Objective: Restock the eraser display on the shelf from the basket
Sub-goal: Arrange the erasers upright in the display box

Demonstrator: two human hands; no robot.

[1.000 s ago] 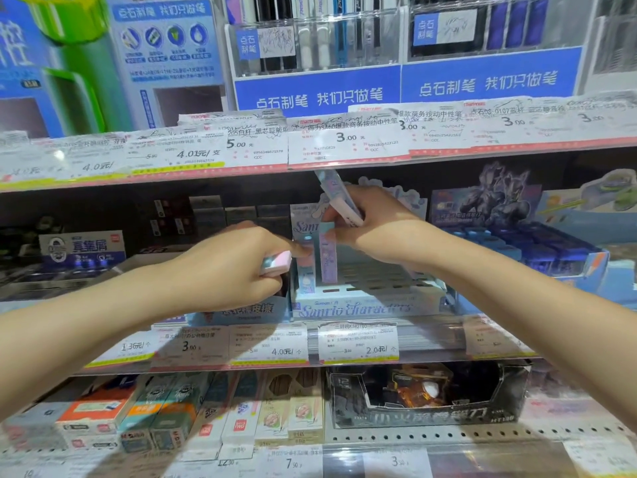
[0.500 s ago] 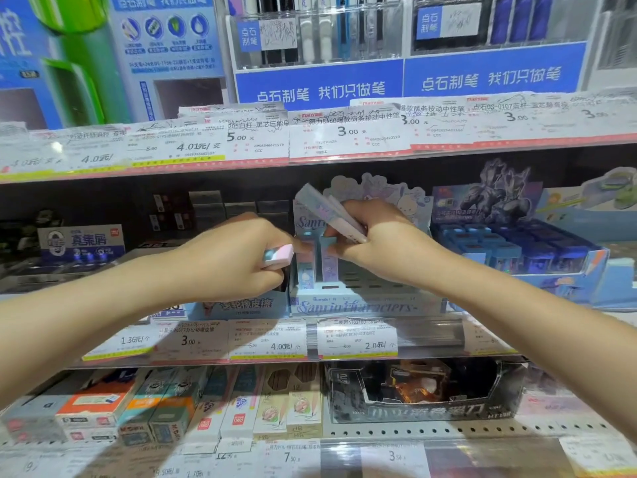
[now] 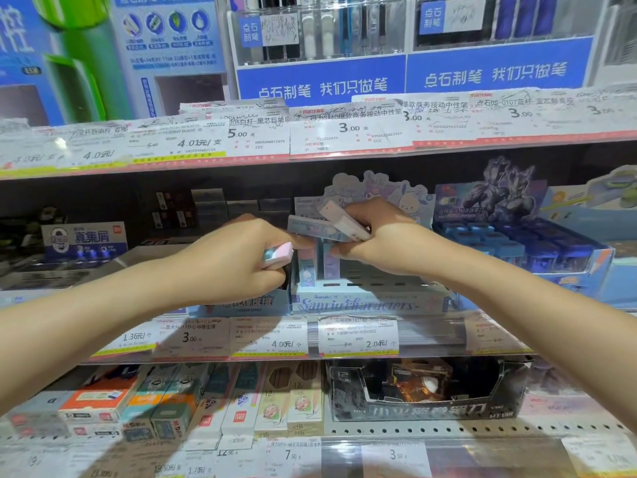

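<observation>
Shelf (image 3: 310, 353), right hand (image 3: 375, 243) hiding erasers (image 3: 341, 224), left hand (image 3: 241, 260) blocking display box (image 3: 365, 301)

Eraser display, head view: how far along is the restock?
Early stage. Done: two erasers stand upright at the left of the display box. In hand: the right hand grips two long erasers above the box; the left hand holds a pink eraser. Left: most slots right of the standing pair look unfilled. The basket is out of view.
</observation>
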